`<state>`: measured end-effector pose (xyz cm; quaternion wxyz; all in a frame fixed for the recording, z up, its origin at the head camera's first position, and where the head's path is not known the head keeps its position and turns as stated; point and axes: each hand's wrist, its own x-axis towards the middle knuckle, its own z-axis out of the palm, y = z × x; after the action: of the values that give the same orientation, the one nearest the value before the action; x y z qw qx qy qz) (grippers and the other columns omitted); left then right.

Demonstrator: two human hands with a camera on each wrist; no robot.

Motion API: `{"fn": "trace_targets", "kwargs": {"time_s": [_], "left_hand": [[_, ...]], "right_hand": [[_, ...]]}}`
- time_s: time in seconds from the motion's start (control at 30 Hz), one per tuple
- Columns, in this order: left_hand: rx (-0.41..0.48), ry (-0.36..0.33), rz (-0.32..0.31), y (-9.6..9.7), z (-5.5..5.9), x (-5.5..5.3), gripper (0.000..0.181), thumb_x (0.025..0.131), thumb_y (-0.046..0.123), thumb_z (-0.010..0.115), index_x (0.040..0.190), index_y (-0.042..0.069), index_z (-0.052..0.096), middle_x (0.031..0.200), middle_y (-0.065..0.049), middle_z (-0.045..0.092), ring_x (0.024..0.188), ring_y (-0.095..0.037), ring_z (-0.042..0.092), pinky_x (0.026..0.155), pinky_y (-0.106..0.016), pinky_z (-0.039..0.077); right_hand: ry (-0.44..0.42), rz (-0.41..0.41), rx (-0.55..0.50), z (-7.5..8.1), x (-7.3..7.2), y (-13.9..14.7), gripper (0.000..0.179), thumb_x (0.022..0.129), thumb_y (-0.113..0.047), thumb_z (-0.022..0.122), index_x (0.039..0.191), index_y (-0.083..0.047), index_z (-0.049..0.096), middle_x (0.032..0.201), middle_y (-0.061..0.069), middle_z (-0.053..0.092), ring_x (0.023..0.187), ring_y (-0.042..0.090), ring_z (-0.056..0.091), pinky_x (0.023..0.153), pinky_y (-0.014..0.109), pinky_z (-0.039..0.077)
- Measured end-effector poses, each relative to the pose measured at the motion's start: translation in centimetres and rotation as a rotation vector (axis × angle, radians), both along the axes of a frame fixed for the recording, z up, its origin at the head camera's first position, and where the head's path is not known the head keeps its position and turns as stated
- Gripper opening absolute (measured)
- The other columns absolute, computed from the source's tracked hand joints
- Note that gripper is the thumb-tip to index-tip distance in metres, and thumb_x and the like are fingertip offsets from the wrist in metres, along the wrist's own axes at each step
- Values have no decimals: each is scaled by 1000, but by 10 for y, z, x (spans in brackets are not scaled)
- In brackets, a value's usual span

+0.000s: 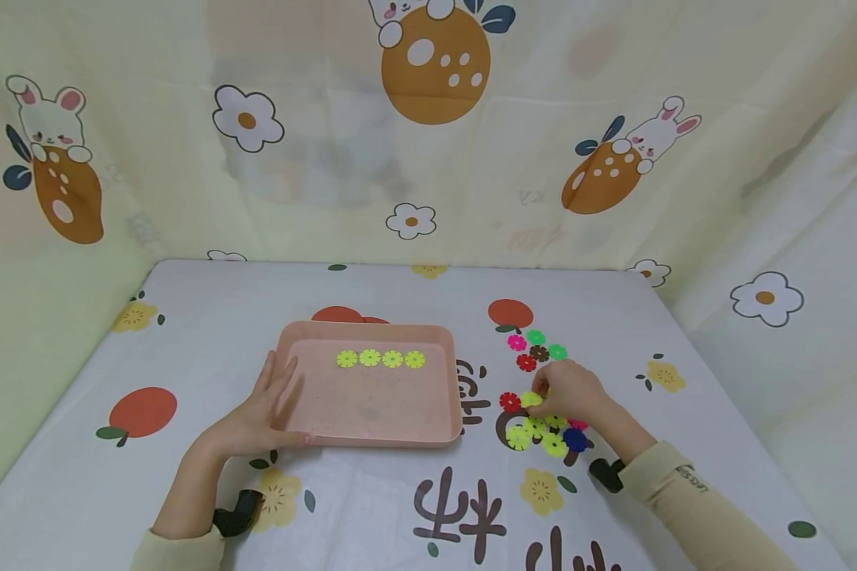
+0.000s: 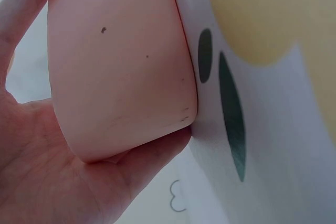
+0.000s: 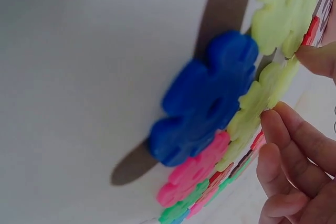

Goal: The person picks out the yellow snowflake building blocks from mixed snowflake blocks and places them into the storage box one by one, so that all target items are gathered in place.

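Observation:
A pink tray (image 1: 371, 412) lies on the table with a row of several yellow flower-shaped plastic discs (image 1: 370, 358) along its far part. My left hand (image 1: 250, 412) holds the tray's near left corner, fingers over the left rim and thumb along the front edge; the left wrist view shows the corner between them. Right of the tray, my right hand (image 1: 571, 390) reaches into a loose pile of discs. Thumb and fingertips pinch a yellow disc (image 1: 531, 400) at the pile's far side. Nearer me are other yellow discs (image 1: 518, 438) and a blue disc (image 3: 210, 100).
Beyond the right hand lie more discs: pink (image 1: 516, 342), green (image 1: 536, 338), brown (image 1: 539, 354) and red (image 1: 525, 362). Another red disc (image 1: 510, 402) sits at the pile's left side. A printed cloth covers the table (image 1: 357, 507), and a patterned curtain (image 1: 314, 190) hangs behind it.

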<state>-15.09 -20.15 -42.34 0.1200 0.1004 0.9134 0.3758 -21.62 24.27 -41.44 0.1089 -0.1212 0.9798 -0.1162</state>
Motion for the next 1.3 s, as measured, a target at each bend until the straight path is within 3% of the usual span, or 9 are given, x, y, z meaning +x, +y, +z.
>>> {"fn": "trace_targets", "kwargs": {"time_s": [0.6, 0.87, 1.3], "left_hand": [[-4, 0, -6, 2, 4, 1, 118, 64, 44, 80, 148, 15, 3, 149, -18, -20, 132, -50, 1, 93, -67, 24], [6, 2, -7, 2, 3, 1, 118, 64, 44, 80, 148, 15, 2, 149, -18, -20, 132, -50, 0, 93, -67, 24], [4, 1, -5, 0, 1, 1, 118, 64, 46, 79, 148, 15, 3, 149, -17, -20, 133, -48, -2, 94, -67, 23]], "right_hand": [[32, 41, -70, 9, 2, -3, 28, 68, -27, 80, 84, -8, 67, 80, 1, 63, 72, 15, 53, 62, 28, 49], [88, 87, -132, 13, 2, -13, 26, 69, -24, 78, 86, -8, 68, 81, 1, 64, 62, 12, 49, 49, 25, 42], [104, 104, -178, 25, 2, -41, 32, 69, -26, 79, 94, -10, 68, 86, 0, 65, 59, 12, 48, 48, 23, 43]]}}
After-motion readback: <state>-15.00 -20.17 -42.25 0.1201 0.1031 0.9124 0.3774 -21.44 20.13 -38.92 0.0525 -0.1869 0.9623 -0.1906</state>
